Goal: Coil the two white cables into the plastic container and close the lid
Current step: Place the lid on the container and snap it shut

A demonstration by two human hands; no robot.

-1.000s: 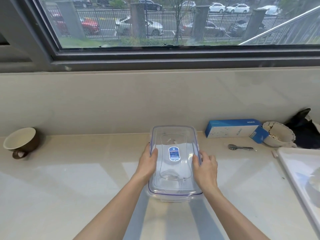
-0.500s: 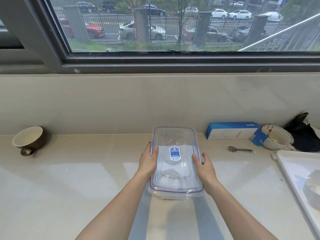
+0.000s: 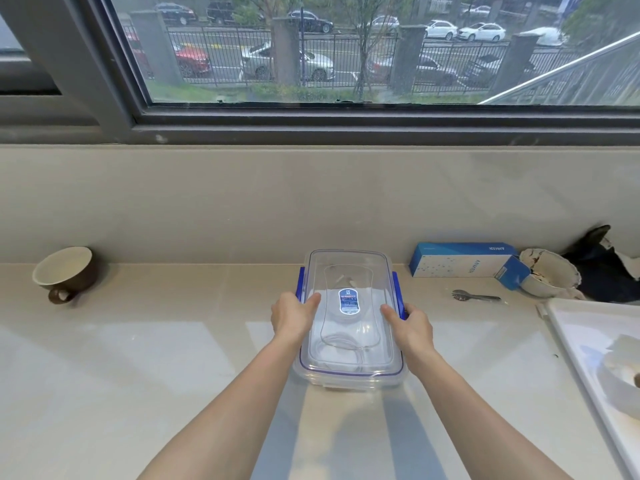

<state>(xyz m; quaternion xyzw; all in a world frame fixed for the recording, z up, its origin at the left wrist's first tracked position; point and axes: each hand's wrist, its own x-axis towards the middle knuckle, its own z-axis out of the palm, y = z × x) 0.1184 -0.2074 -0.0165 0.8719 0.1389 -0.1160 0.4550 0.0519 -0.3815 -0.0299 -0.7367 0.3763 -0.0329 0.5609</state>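
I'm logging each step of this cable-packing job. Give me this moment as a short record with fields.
container: clear rectangular plastic container, on the pale counter
lid: clear lid on top, blue side latches flared out
contents: white cables inside
left hand: at left latch
right hand: at right latch
nearby: brown cup tipped over, blue box

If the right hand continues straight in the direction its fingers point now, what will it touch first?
The right hand points away from the person and slightly inward, along the lid of the plastic container. It would probably slide over the lid beside the blue side clip; beyond that stands the wall. Depth is uncertain.
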